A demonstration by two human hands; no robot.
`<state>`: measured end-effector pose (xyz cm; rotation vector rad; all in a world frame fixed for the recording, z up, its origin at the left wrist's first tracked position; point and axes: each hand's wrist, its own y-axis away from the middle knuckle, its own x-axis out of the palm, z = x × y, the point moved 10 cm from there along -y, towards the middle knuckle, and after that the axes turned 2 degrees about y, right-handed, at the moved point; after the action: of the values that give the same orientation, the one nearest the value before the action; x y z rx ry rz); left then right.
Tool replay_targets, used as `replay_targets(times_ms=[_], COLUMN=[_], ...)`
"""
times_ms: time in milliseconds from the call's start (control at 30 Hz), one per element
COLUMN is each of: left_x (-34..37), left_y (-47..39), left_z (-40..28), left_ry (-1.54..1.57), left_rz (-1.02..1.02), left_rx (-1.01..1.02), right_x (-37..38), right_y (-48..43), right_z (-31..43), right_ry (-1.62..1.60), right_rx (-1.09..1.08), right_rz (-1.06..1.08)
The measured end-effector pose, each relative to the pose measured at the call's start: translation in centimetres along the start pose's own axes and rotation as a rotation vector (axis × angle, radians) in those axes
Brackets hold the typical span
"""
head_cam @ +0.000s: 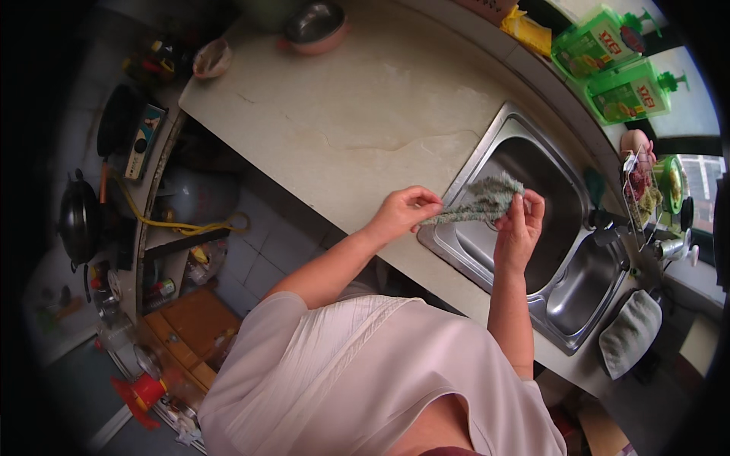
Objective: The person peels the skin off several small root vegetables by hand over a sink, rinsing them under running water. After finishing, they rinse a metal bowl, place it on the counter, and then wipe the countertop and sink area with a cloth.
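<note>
A damp-looking grey-green cloth (485, 199) is stretched between my two hands, over the left edge of the stainless steel sink (502, 121). My left hand (402, 212) pinches its narrow, bunched end beside the rim, above the counter. Bunched and ruffled, the wider end is gripped by my right hand (518, 236), which is above the large basin (556, 251). Part of the cloth is hidden behind the right fingers. A smaller basin (582, 299) adjoins the large one on the near right.
A pink-sided metal bowl (316, 40) and a small pink dish (211, 58) stand on the pale countertop (342, 97). Green pump bottles (627, 91) line the windowsill. A folded striped cloth (631, 333) lies right of the sink. At left, a yellow hose (188, 228) runs by a gas cylinder (199, 194).
</note>
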<state>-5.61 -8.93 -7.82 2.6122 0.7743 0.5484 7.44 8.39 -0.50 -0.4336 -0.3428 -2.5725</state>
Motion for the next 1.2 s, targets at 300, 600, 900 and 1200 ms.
replay_targets(times_ms=[300,600,900,1200], left_x=[-23.0,-28.3,-29.2,-25.9], left_y=[14.3,17.9,15.0,10.8], left_z=[0.4,1.7,0.2,0.0], left_ry=[0.101,0.252,0.217,0.176], left_rz=[-0.732,-0.917,-0.812,-0.63], left_rx=[0.018,0.089,0.039,0.012], right_x=[25.7,39.7,25.6,-0.5], right_y=[4.5,9.2,-11.2,-14.4], right_z=[-7.4,-26.2,-19.0,-7.2], right_ry=[0.629,1.108,1.599,1.814], right_rx=[-0.373,-0.924,-0.748,-0.451], right_rz=[0.673,1.277,0.349,-0.11])
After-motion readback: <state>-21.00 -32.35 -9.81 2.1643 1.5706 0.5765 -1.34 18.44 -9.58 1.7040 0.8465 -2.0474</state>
